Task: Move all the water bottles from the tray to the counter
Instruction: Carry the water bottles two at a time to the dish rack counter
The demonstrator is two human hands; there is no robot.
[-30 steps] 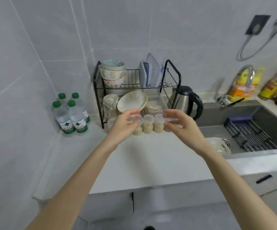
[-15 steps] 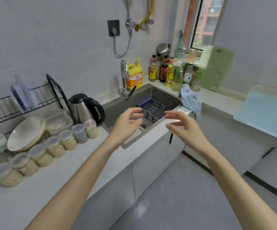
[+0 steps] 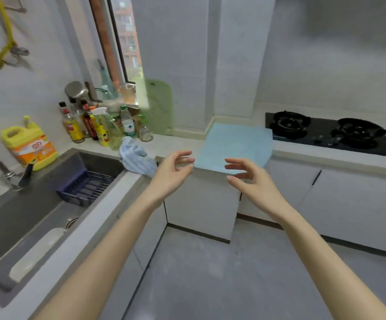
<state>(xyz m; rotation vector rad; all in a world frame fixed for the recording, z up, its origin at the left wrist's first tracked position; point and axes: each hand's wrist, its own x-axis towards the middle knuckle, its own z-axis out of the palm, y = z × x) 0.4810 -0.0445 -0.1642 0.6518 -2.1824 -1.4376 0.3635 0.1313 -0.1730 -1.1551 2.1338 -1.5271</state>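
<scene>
My left hand (image 3: 172, 172) and my right hand (image 3: 248, 177) are held out in front of me, fingers curled apart, with nothing in them. They hover over the corner of the white counter (image 3: 180, 144), just in front of a light blue mat (image 3: 235, 144). One clear water bottle with a green cap (image 3: 127, 122) stands among the condiment bottles by the window. No tray and no group of water bottles is in view.
A grey sink (image 3: 25, 218) with a dark blue rack (image 3: 85, 185) lies at the left. A yellow detergent jug (image 3: 29, 144), a striped cloth (image 3: 137, 157), a green cutting board (image 3: 158, 107) and a black gas hob (image 3: 325, 132) line the counter.
The view has swung right, from the dish rack and green-capped bottles past the sink to the counter corner. My hands let go of the jar containers and are now empty.
</scene>
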